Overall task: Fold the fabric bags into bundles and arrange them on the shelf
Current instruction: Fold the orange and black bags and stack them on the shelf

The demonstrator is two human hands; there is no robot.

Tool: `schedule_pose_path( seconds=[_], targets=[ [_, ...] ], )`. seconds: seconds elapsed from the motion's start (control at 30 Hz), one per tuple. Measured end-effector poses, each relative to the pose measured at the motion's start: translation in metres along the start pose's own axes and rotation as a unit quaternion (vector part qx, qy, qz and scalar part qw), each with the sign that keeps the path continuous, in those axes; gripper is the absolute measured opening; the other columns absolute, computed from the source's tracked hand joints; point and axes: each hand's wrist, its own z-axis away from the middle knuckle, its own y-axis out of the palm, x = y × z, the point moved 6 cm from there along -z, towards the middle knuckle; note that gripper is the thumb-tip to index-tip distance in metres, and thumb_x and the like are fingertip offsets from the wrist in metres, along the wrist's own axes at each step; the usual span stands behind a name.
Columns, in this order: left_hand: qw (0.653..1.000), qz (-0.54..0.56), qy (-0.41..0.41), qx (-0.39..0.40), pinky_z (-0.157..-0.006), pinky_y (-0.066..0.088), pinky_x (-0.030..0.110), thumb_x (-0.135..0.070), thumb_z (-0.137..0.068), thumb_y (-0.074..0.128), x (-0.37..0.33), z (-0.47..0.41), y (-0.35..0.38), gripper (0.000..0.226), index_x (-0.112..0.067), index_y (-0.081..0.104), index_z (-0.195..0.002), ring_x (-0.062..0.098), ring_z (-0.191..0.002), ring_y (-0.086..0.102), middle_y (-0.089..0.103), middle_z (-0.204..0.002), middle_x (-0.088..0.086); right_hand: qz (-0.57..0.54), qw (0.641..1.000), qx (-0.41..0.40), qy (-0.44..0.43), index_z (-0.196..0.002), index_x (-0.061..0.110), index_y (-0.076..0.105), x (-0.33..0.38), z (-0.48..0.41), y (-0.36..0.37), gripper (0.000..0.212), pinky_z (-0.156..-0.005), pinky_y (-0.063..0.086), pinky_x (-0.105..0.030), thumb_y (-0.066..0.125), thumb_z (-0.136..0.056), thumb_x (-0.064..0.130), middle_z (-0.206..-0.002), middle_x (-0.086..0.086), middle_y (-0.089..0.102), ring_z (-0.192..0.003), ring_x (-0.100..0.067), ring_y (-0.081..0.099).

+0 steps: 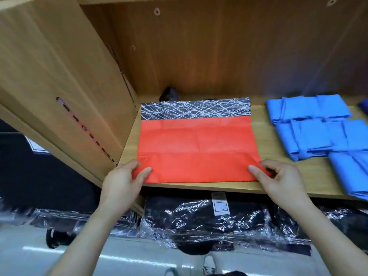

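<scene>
Head view: left hand (121, 181) and right hand (280, 177) are pinching the near fold of the red bag (196, 136), where fingers (256, 169) pulling unevenly would be risking a crooked crease.

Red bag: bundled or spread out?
Mostly spread: red bag flat on shelf, only near edge turned over, pinched by left hand and right hand.

Between the left hand (123, 180) and the right hand (278, 176) the fabric bag (196, 140) is red, its far band black with white crossing lines. The bundles (310, 124) right of the right hand are blue.
</scene>
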Motion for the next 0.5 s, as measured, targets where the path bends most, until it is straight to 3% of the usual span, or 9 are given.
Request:
schedule_pose_path(
  seconds=[0.13,0.2,0.27,0.33,0.4,0.43,0.5],
  targets=[
    [1.0,-0.009,-0.016,0.001,-0.067,0.042,0.032,-0.038,-0.085,0.071,-0.002,-0.001,0.003,0.022,-0.028,0.055,-0.096,0.017,-0.076,0.051,0.057,-0.084,-0.009,0.082,0.995,-0.059,-0.024,-0.078,0.016,0.058,0.011,0.004,0.006,0.018,-0.058,0.04,-0.035,0.071,-0.086,0.027,-0.071,0.002,0.058,-0.062,-0.017,0.051],
    [0.998,-0.017,0.051,0.012,-0.071,0.049,0.036,-0.031,-0.089,0.068,-0.006,-0.001,0.006,0.028,-0.029,0.061,-0.116,0.019,-0.083,0.053,0.057,-0.087,-0.009,0.112,0.991,-0.063,-0.037,-0.083,0.021,0.051,0.012,0.005,0.009,0.022,-0.06,0.038,-0.031,0.071,-0.085,0.012,-0.076,0.007,0.051,-0.064,-0.01,0.048],
    [0.988,-0.068,0.135,0.018,-0.07,0.054,0.042,-0.027,-0.091,0.058,-0.007,-0.001,0.009,0.032,-0.029,0.066,-0.122,0.024,-0.084,0.051,0.055,-0.088,-0.002,0.13,0.989,-0.047,-0.047,-0.085,0.024,0.052,0.011,0.006,0.014,0.026,-0.061,0.038,-0.03,0.071,-0.084,0.006,-0.077,0.014,0.048,-0.065,-0.003,0.047],
    [0.972,-0.124,0.197,0.041,-0.082,0.053,0.05,-0.027,-0.089,0.049,-0.009,-0.003,0.015,0.038,-0.026,0.066,-0.123,0.03,-0.103,0.051,0.057,-0.11,0.006,0.148,0.986,-0.032,-0.067,-0.095,0.022,0.063,0.012,0.007,0.016,0.022,-0.064,0.042,-0.028,0.07,-0.084,0.004,-0.085,0.017,0.05,-0.07,-0.005,0.05],
    [0.957,-0.137,0.225,0.124,-0.109,0.037,0.053,-0.042,-0.09,0.039,-0.009,-0.004,0.025,0.051,-0.027,0.055,-0.136,0.028,-0.141,0.031,0.04,-0.15,0.004,0.205,0.976,0.001,-0.076,-0.112,0.023,0.067,0.013,0.007,0.021,0.034,-0.073,0.049,-0.033,0.062,-0.086,0.002,-0.107,0.006,0.059,-0.091,-0.019,0.059],
    [0.951,-0.13,0.227,0.167,-0.118,0.024,0.048,-0.054,-0.089,0.038,-0.006,-0.004,0.028,0.061,-0.029,0.044,-0.144,0.019,-0.149,0.014,0.023,-0.16,-0.002,0.243,0.965,0.032,-0.094,-0.119,0.026,0.066,0.016,0.007,0.025,0.042,-0.08,0.047,-0.036,0.055,-0.085,0.003,-0.123,0.003,0.06,-0.106,-0.024,0.056],
    [0.939,-0.132,0.235,0.215,-0.123,0.011,0.039,-0.064,-0.086,0.048,0.0,-0.006,0.032,0.077,-0.033,0.021,-0.152,0.007,-0.148,-0.004,0.001,-0.159,-0.011,0.259,0.95,0.134,-0.111,-0.133,0.035,0.056,0.016,0.008,0.032,0.053,-0.1,0.035,-0.041,0.038,-0.085,0.021,-0.147,0.012,0.046,-0.138,-0.014,0.035]
  ],
)
